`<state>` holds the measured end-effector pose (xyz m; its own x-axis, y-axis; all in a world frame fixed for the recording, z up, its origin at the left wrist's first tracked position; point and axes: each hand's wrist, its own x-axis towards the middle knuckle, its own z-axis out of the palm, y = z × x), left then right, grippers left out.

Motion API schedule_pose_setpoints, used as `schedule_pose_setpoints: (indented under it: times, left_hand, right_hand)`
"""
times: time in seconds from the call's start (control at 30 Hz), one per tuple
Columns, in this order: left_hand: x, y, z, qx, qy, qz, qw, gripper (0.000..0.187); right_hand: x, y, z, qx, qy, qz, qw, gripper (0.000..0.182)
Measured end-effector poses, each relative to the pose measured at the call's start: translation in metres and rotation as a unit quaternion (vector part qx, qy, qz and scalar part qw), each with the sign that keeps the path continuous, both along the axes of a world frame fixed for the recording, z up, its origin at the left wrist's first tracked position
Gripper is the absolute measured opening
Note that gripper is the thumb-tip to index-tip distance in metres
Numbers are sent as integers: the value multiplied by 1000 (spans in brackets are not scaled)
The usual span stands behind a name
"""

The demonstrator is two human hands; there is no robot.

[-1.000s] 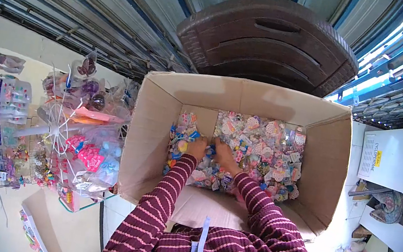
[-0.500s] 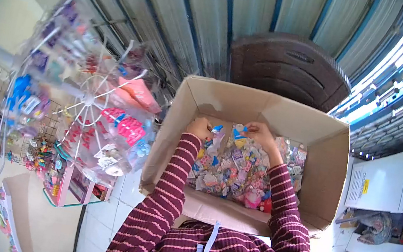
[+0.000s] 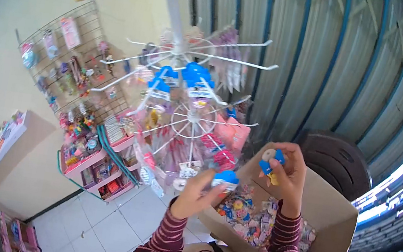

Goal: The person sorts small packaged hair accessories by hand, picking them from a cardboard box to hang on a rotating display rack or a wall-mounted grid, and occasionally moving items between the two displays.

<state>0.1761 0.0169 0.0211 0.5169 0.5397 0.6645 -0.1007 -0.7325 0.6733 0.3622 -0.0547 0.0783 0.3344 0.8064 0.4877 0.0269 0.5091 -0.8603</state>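
My left hand (image 3: 196,194) holds a small packet with a blue header card (image 3: 225,179), raised beside the white rotating rack (image 3: 193,116). Pinched in my right hand (image 3: 291,172) is another packet, blue and yellow with a round pale piece (image 3: 269,157), above the cardboard box's far side. Below my hands the open cardboard box (image 3: 327,207) holds many small plastic-wrapped trinkets (image 3: 255,222). Similar packets with blue headers (image 3: 197,79) hang on the rack's upper hooks.
A wire grid (image 3: 68,59) with accessories hangs on the left wall, over a pink shelf cart (image 3: 93,170). A white wall shelf (image 3: 5,149) stands out further left. Behind the box are a dark brown chair (image 3: 334,159) and a metal shutter (image 3: 315,65).
The view has swung left and up toward the rack. Both hands have lifted out of the box, each with a packet in its fingers.
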Motion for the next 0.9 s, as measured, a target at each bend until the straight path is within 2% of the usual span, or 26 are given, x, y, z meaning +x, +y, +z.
schedule_pose_setpoints:
  times: [0.03,0.07,0.13,0.17,0.2,0.23,0.27,0.3,0.33,0.4,0.53,0.6,0.67,0.73,0.8,0.87,0.9]
  left_hand:
    - [-18,-6,9,-115,-1,2,993,18]
    - [-32,-13,21,-114,-4,12,993,18]
    - [-53,-22,42,-181,-132,66,972,19]
    - [-59,-21,43,-179,-135,73,972,19]
    - [-64,-19,44,-209,-206,68,954,18]
    - [-69,-17,46,-237,-275,61,930,18]
    - [-75,-15,50,-234,-279,64,929,18]
    - [-80,-13,56,-199,-283,112,932,17]
    - [-86,-11,59,-164,-286,157,931,17]
    - [-95,-9,62,-135,-289,175,931,17]
    - [-99,-2,69,-105,-323,220,914,22]
    - [-87,-1,82,-108,-417,213,877,29]
    - [-85,7,85,-102,-406,207,884,36]
    - [-79,12,88,-26,-345,273,898,37]
    - [-76,15,85,-34,-314,293,902,34]
    - [-71,19,84,98,-210,380,896,31]
    - [-65,17,85,128,-215,394,884,33]
  right_hand:
    - [-18,4,13,28,22,-38,999,28]
    - [-26,9,15,28,20,-28,999,28]
    - [-38,16,19,76,-79,-114,987,31]
    - [-44,19,19,79,-120,-167,975,28]
    - [-50,24,23,82,-122,-161,976,28]
    - [-58,32,30,212,-174,-171,946,24]
    - [-63,37,36,337,-223,-178,897,19]
    - [-65,39,39,340,-224,-174,897,19]
    - [-66,41,42,362,-246,-229,870,20]
    - [-68,44,46,401,-282,-339,803,21]
    - [-68,52,48,396,-292,-400,773,22]
    - [-69,57,50,389,-314,-402,767,20]
    - [-69,62,48,383,-321,-399,769,20]
    - [-69,67,44,378,-328,-398,769,20]
    - [-69,75,38,373,-332,-388,775,19]
    - [-66,88,30,373,-340,-393,768,21]
    - [-66,94,27,350,-368,-391,768,24]
